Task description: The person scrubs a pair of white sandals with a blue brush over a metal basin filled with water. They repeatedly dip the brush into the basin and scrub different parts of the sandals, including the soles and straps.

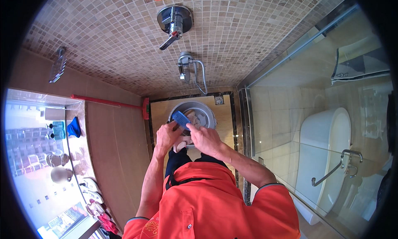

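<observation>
My right hand is closed round a blue scrub brush, held over a round grey metal basin on the floor before me. Close beside the brush, my left hand is closed with fingers bent, on a pale pink piece that looks like a shoe at the basin's near rim. Its grip is partly hidden by the fingers. Inside the basin lie pale and brownish things, half covered by the brush and my hands; I cannot make out what they are.
A red long-handled broom leans at the left. Ahead on the tiled wall are a mixer tap and a hand shower. A floor drain lies beyond the basin. Several shoes line the left sill; a glass door stands right.
</observation>
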A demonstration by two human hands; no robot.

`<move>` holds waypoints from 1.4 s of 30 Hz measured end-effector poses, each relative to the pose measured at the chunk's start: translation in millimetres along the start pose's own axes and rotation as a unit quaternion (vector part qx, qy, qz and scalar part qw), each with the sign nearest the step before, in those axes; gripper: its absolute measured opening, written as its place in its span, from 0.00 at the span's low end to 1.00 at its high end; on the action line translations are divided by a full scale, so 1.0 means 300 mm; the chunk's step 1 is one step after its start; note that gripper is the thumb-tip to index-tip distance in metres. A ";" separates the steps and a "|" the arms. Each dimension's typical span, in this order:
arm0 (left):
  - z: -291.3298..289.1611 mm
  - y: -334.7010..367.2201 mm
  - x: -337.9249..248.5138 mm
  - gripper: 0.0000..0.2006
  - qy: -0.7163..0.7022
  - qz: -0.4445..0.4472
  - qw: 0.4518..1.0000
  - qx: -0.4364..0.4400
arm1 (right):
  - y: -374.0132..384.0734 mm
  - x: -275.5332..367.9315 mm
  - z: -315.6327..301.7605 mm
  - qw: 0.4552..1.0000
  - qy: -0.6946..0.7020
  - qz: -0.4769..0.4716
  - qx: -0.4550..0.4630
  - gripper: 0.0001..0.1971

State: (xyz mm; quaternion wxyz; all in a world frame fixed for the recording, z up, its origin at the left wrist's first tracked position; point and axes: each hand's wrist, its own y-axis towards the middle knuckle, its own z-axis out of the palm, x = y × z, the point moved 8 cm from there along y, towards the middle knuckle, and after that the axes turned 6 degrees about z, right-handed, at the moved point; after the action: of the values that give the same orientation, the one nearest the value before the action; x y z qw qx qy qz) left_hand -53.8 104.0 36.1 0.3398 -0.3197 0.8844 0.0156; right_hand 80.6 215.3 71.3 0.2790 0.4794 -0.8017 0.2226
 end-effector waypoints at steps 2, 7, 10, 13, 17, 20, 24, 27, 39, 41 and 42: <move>-0.007 -0.014 -0.003 0.17 -0.020 -0.005 1.000 -0.009 | 0.032 -0.057 -0.014 1.000 0.018 0.007 -0.014 0.17; 0.048 -0.016 0.088 0.16 -0.108 -0.007 0.994 0.018 | 0.105 -0.301 0.085 0.978 0.166 0.125 0.008 0.20; 0.128 -0.037 0.162 0.12 -0.365 -0.119 0.922 0.049 | 0.103 -0.370 0.162 0.892 0.376 0.241 0.071 0.23; 0.185 -0.081 0.223 0.12 -0.553 -0.258 0.792 0.013 | 0.005 -0.370 0.197 0.754 0.529 0.370 0.124 0.24; 0.294 -0.054 0.269 0.18 -0.769 -0.186 0.611 -0.025 | -0.050 -0.283 0.282 0.625 0.676 0.368 0.127 0.28; 0.338 -0.072 0.271 0.30 -0.773 -0.203 0.600 0.005 | -0.065 -0.232 0.323 0.606 0.701 0.369 0.080 0.28; 0.321 -0.061 0.205 0.54 -0.800 -0.193 0.566 0.050 | -0.073 -0.208 0.314 0.677 0.644 0.356 -0.008 0.26; 0.252 -0.045 0.123 0.61 -0.811 -0.165 0.556 0.078 | -0.061 -0.213 0.330 0.732 0.610 0.293 -0.071 0.23; 0.303 -0.075 0.206 0.26 -0.888 -0.169 0.428 -0.009 | -0.062 -0.034 0.245 0.934 0.308 0.183 -0.015 0.21; 0.233 -0.064 0.085 0.28 -0.876 -0.189 0.442 -0.025 | -0.090 -0.001 0.208 0.955 0.274 0.072 -0.084 0.21; 0.240 -0.060 0.096 0.32 -0.876 -0.175 0.450 -0.009 | -0.104 0.004 0.216 0.963 0.258 0.053 -0.063 0.22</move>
State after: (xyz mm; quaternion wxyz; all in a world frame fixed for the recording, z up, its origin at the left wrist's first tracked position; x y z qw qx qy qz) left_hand -17.1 91.3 -33.3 0.9271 -0.2877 0.0442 0.2360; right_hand 93.0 160.3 26.5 0.4941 0.3435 -0.7393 0.3021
